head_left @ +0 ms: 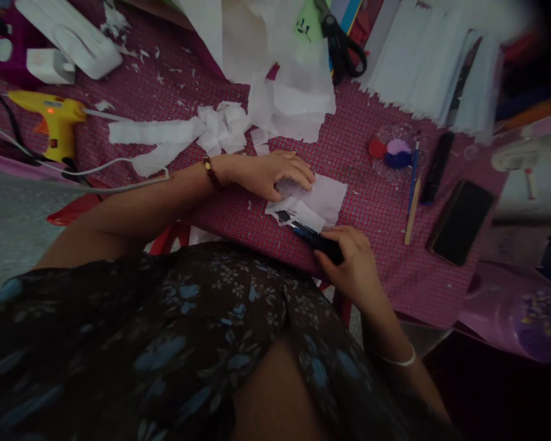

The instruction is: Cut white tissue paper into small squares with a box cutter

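Note:
My left hand [280, 173] is on a piece of thin white paper [333, 196], fingers curved and thumb apart, gripping its near-left part against the table. My right hand [351, 260] is closed around a slim black-and-blue tool [319, 239], which looks like a stapler; its exact kind is partly hidden by my fingers. The tool's front end lies at the paper's near edge, close to my left thumb. A white paper bow with long tails [220, 125] lies just beyond my left forearm.
A yellow glue gun [57, 122] and its cord lie at left. Black scissors [342, 49] rest among paper sheets [298, 104] at the back. At right are small coloured pots [397, 153], a wooden stick [412, 211] and a phone [461, 222] on the checked tablecloth [376, 202].

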